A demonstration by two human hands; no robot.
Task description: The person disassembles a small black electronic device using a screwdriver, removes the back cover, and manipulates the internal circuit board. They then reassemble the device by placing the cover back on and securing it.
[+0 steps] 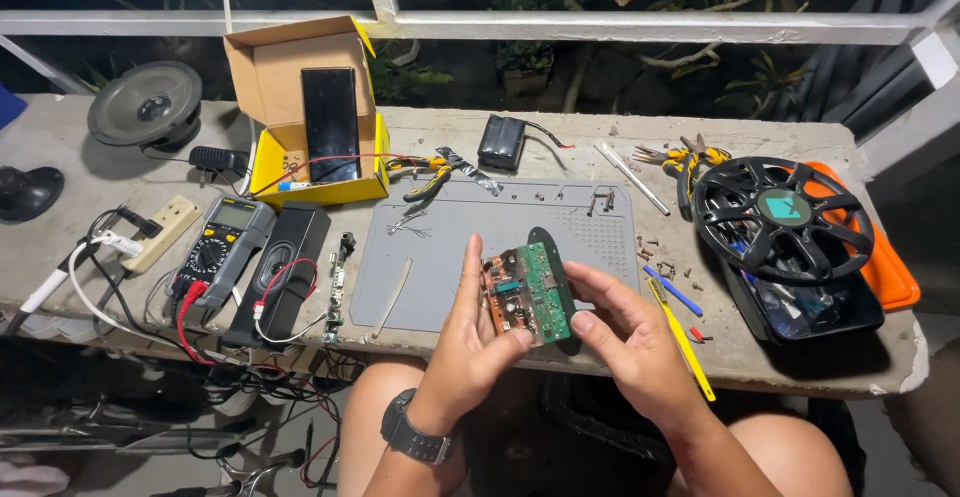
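Fingers of both hands close around a green circuit board (528, 292), held up over the near edge of the bench. The left hand (470, 342), with a dark watch (412, 435) on its wrist, grips the board's left side, thumb across the lower edge and fingers upright behind it. The right hand (625, 342) holds the right side, thumb pressed on the lower corner, fingers curled behind. A black oval plate (549, 240) shows at the back of the board; whether the two are joined I cannot tell.

The concrete bench (60, 137) runs the width of the view. On it, straight beyond the hands, lies a grey work mat (500, 232) with small screws (600, 199) scattered near its far right corner. To the right stands a black speaker grille (782, 219) over a dark tray (810, 307), with an orange tray (895, 277) beneath. At far left sits a round speaker (145, 107). A yellow cardboard box (310, 117), lid up, holds a black phone (331, 124). Left of the mat rest a long black speaker case (285, 267) and a multimeter (222, 247) with red and black leads. A black battery pack (502, 142) lies behind the mat, yellow-handled pliers (425, 175) just beside the box. A yellow tool (680, 337) and a blue pen (672, 290) lie right of the hands.
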